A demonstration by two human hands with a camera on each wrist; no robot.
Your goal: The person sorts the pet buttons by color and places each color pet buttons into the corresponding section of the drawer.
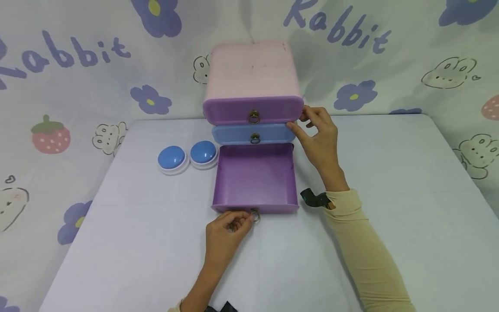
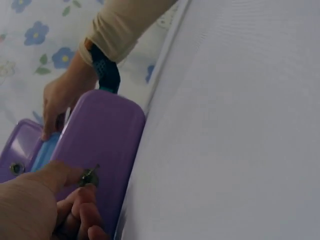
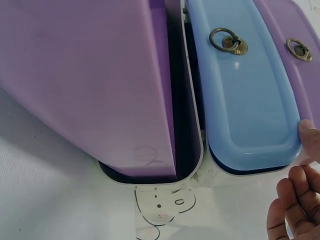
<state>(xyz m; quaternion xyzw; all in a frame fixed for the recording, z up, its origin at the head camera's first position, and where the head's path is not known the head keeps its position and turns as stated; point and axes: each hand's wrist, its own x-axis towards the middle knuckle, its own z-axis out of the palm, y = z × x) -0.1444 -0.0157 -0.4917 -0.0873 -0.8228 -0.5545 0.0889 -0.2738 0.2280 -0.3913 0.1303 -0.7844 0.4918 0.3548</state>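
A small three-drawer cabinet with a pale pink body stands at the back of the table. Its purple bottom drawer is pulled far out and holds nothing. The left hand pinches the brass ring pull on that drawer's front between thumb and forefinger. Up at the cabinet's right side, the right hand grips the edge, its thumb on the end of the blue middle drawer. In the right wrist view the thumb lies at the blue front's corner. The purple top drawer and the blue one are closed.
Two blue-domed push buttons with white bases sit left of the cabinet. White cloth covers the table. Behind hangs a printed curtain with flowers and rabbits. A black wrist strap sits by the right sleeve.
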